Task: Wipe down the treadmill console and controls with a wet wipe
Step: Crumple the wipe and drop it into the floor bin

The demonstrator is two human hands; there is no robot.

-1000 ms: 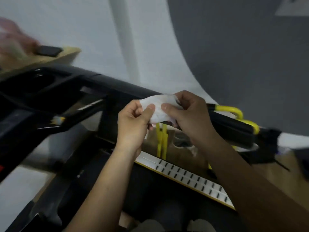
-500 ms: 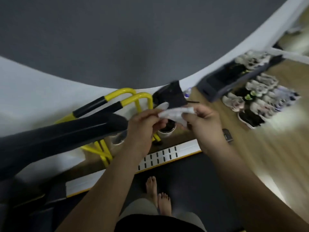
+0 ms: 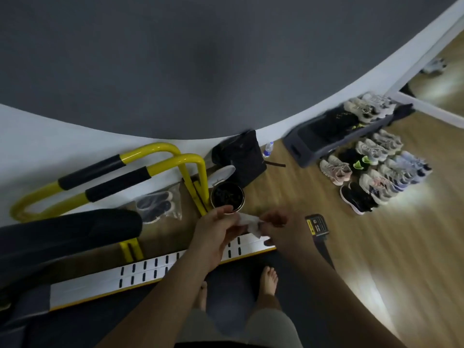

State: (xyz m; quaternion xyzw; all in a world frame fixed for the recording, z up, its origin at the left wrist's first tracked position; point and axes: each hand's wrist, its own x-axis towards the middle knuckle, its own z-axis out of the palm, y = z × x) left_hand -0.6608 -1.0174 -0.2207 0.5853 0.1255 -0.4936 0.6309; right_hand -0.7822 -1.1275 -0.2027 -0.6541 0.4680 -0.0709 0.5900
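Note:
A crumpled white wet wipe (image 3: pixel 248 223) is stretched between my two hands above the treadmill's right side rail. My left hand (image 3: pixel 216 231) pinches its left end and my right hand (image 3: pixel 281 228) pinches its right end. The black treadmill handrail (image 3: pixel 75 232) juts in from the left edge. The console itself is out of view. The white slotted side rail (image 3: pixel 140 271) runs diagonally under my forearms, and my bare feet stand on the dark belt (image 3: pixel 231 285).
A small round bin (image 3: pixel 227 197) with a dark liner stands on the wooden floor just beyond my hands. Yellow bars (image 3: pixel 155 162), a black bag (image 3: pixel 241 154), bagged shoes (image 3: pixel 155 203) and a grey shoe rack (image 3: pixel 326 136) with several sneakers lie farther off.
The view has swung right and down, away from the console to the floor. Both hands kept hold of the wipe and moved over the side rail, near the bin.

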